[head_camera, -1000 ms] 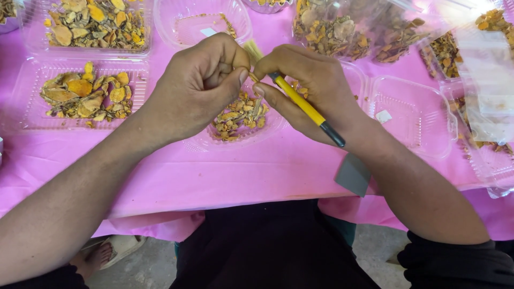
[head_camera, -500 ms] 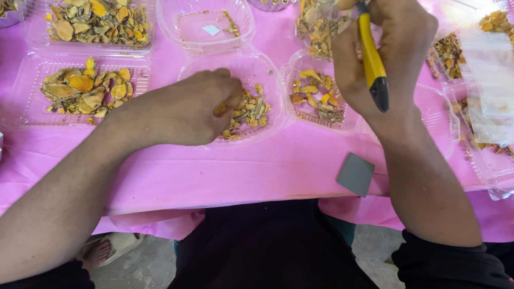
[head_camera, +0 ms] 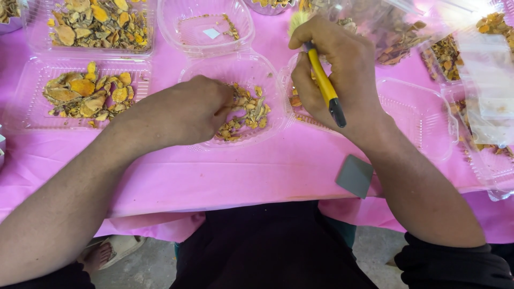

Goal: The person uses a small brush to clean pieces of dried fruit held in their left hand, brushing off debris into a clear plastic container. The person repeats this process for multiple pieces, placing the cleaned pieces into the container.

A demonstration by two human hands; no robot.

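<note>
1. Your left hand [head_camera: 190,109] curls into the round clear tray [head_camera: 251,67], fingertips pinching among the dried yellow pieces [head_camera: 246,115], seemingly to pick one out.
2. Your right hand [head_camera: 334,72] is clenched around the yellow-handled brush [head_camera: 324,85], bristles pointing away, above a neighbouring tray [head_camera: 292,88].
3. A grey square [head_camera: 354,175] lies near your right wrist on the pink tablecloth [head_camera: 241,171].
4. Farther off, a nearly empty tray [head_camera: 206,24], fuller trays [head_camera: 88,93] and a plastic bag [head_camera: 391,27] crowd your reach.

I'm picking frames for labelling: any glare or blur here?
Head view: sharp overall; strong glare washes out the plastic bags at top right; right hand with the brush and left hand show crisp; lighting even, shadows soft.
</note>
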